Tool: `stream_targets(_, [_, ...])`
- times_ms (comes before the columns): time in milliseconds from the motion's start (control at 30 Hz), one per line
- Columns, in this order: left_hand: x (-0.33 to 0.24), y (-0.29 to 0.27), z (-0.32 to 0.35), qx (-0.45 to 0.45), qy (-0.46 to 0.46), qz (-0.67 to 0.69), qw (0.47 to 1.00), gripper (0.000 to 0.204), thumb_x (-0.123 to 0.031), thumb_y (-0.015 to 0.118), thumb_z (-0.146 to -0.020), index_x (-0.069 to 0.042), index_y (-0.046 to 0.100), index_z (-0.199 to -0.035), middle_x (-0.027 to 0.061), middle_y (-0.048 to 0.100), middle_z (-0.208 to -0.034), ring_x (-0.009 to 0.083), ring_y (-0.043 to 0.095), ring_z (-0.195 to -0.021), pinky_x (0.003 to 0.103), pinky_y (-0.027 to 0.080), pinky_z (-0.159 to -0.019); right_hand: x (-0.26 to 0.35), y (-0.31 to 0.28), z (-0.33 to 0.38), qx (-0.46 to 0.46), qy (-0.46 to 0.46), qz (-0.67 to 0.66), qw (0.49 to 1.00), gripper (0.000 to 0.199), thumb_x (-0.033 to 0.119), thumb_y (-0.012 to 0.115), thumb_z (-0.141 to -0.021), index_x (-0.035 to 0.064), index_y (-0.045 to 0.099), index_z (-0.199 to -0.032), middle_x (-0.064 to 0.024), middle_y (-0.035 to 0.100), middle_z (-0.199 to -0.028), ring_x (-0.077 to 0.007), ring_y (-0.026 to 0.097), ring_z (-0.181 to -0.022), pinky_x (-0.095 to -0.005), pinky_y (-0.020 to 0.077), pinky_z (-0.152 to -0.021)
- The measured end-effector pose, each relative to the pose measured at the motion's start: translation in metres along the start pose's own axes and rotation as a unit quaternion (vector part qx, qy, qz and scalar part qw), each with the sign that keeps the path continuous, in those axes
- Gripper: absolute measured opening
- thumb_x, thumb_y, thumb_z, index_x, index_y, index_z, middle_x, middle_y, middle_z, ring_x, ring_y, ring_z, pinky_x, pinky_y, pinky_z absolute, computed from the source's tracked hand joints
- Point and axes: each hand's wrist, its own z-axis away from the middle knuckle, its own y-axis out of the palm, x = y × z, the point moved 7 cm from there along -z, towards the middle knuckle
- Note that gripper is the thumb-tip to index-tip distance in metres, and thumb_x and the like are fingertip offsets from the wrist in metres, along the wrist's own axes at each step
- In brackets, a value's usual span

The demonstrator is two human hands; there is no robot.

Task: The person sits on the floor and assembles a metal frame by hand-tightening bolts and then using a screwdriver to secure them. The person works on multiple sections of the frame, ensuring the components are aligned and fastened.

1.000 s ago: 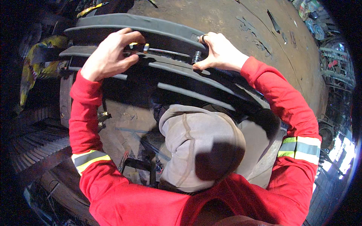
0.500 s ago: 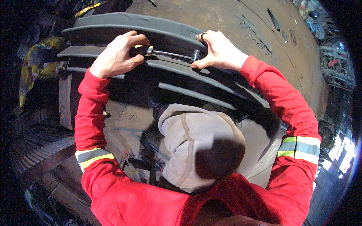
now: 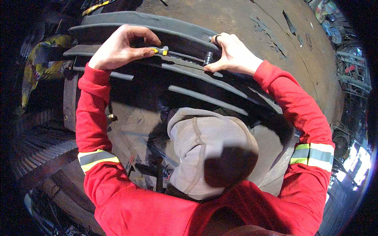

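Observation:
A screwdriver-like tool [image 3: 181,55], with a yellow-and-black handle and thin shaft, lies along a long dark curved metal piece [image 3: 118,20]. My left hand [image 3: 122,47] has its thumb on the handle; the index finger curls above, and the grip looks loose. At the shaft's right end stands a small dark cylindrical fitting [image 3: 208,58]. My right hand [image 3: 234,53] is around this fitting, thumb at its lower end and index finger above, by the curved piece's right part. The other fingers of my right hand are largely hidden.
Beyond the curved piece spreads a brown, stained surface [image 3: 232,19] with dark scraps. Between my arms bulges a beige cloth-covered shape [image 3: 197,145], perhaps a bent knee. Yellow-and-black wrapping [image 3: 43,74] hangs at left, above ribbed metal [image 3: 43,137]. Metal racks [image 3: 350,74] stand at right.
My left hand has shifted slightly up, its fingers straighter and looser on the handle. The handle's yellow part shows a different side. My right hand keeps its place by the fitting.

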Motion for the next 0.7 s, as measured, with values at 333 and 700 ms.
stream_targets(333, [0.004,0.011,-0.004,-0.097,0.02,-0.037,0.994,0.019,-0.006,0.075,-0.07,-0.001,0.064,-0.085,0.002,0.063,-0.082,0.0091,0.057,-0.08,0.024,0.045,-0.075,0.002,0.0,-0.001,-0.012,-0.008,0.016,1.0,0.057,0.044,0.075,-0.053,-0.0053,0.06,-0.076,-0.024,0.059,-0.071,-0.0362,0.061,-0.068,-0.04,0.0488,-0.067])
stream_targets(700, [-0.042,0.009,0.002,-0.583,0.119,0.212,0.775,0.012,-0.001,0.06,-0.078,0.001,0.062,-0.09,0.0065,0.062,-0.081,0.0148,0.061,-0.075,0.026,0.047,-0.074,-0.007,0.006,-0.002,0.26,0.117,-0.161,0.945,0.045,0.03,0.076,-0.068,-0.0023,0.061,-0.095,-0.0072,0.059,-0.081,-0.0112,0.05,-0.078,-0.0267,0.042,-0.071])
